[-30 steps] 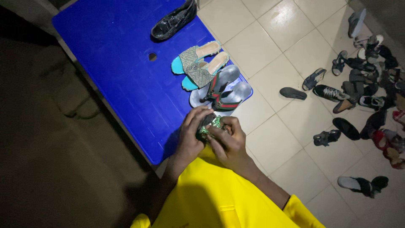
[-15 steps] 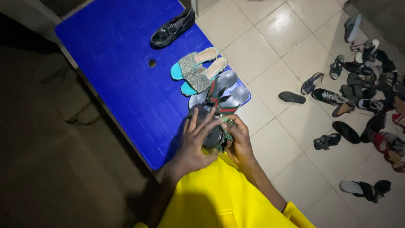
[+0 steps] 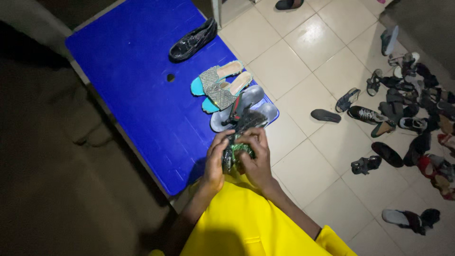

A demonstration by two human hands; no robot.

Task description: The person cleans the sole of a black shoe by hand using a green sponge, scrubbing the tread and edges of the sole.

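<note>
Both hands are closed around a small dark sandal with green sparkly trim (image 3: 235,152), held up over the near right corner of a blue plastic table (image 3: 137,80). The left hand (image 3: 215,159) wraps its fingers round the sandal's left side, and the right hand (image 3: 256,156) cups it from the right with fingers curled over the top, so only a narrow strip of the shoe shows between them: a dark body with bright green, glittering decoration; its full shape is hidden by the fingers. Just beyond the hands, a pair of grey flip-flops with red and green striped straps (image 3: 246,111) lies at the table's right edge, partly overhanging it. Touching these on the far side is a pair of teal slides with silvery woven bands (image 3: 220,85), set side by side at an angle. Farther still, near the table's far edge, lies a single glossy black shoe (image 3: 193,40). A small round hole (image 3: 170,77) shows in the tabletop to the left of the slides. The person wears a yellow garment (image 3: 246,223) at the near edge. To the right the floor is of pale square tiles (image 3: 303,52), dimly lit, with a loose heap of mixed shoes and sandals (image 3: 412,104) at the far right and a few single ones scattered nearer the table. The left of the scene is dark.
</note>
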